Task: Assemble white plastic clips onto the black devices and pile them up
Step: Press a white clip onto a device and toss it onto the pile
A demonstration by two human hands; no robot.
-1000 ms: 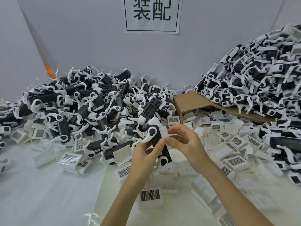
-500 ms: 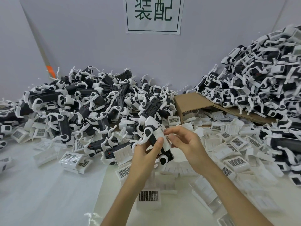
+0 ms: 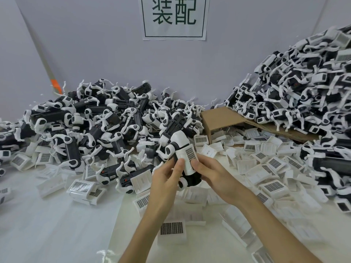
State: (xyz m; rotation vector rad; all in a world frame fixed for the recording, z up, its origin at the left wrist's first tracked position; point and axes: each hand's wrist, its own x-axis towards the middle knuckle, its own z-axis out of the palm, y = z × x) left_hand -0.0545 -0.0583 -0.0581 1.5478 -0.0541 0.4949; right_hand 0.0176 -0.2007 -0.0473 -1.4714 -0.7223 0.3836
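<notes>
A black device point(image 3: 192, 179) with white end parts is held upright between both hands at the middle of the table. A white plastic clip point(image 3: 187, 158) with a dark grid label lies flat against its front. My left hand point(image 3: 167, 177) grips the device from the left, thumb on the clip's lower edge. My right hand point(image 3: 210, 172) holds it from the right, its thumb pressing on the clip. Loose white clips point(image 3: 269, 169) cover the table to the right. A heap of black devices point(image 3: 106, 122) lies behind on the left.
A tall pile of devices with clips point(image 3: 303, 92) rises at the right, resting on a brown cardboard sheet point(image 3: 222, 118). More clips point(image 3: 171, 228) lie near my forearms. A paper sign point(image 3: 174, 18) hangs on the grey wall. White table surface point(image 3: 47, 224) shows at lower left.
The white clip went from being pinched at the device's upper right side to lying flat on its front. My right thumb came down onto it, and the device turned more upright.
</notes>
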